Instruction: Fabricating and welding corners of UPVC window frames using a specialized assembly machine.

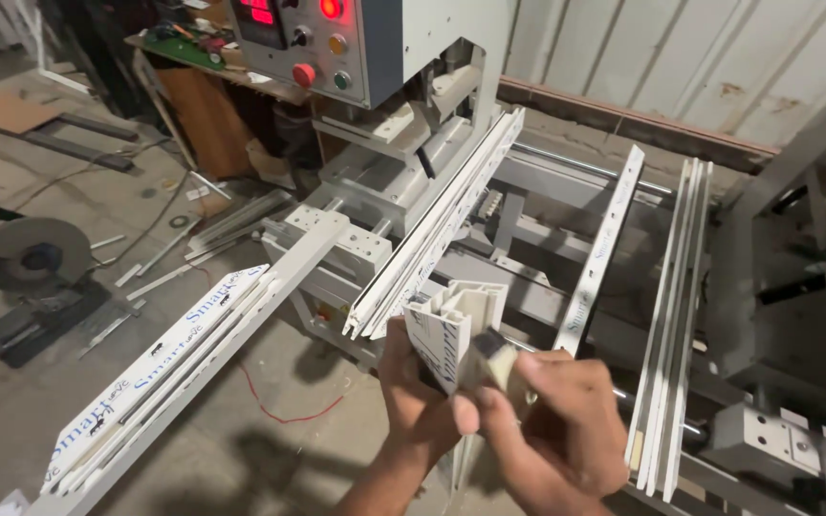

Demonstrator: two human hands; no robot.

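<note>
Leftmost, a long white profile [160, 377] slants from lower left toward the frame's middle, bare floor [11, 420] beside it. At lower centre, the left hand [418, 401] grips a short white profile piece [456, 330], its cut end facing up. The right hand [556, 425] pinches a small beige block [501, 361] against it. Rightward, white strips [671, 315] lie across the grey machine frame [528, 239], open gaps between them.

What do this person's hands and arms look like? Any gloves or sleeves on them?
Both are bare. The left hand and right hand wear no gloves, and no ring, watch or band shows. The forearms that rise from the bottom edge are uncovered too, with no sleeve in view. The picture is slightly blurred, so fine marks cannot be told.
</note>
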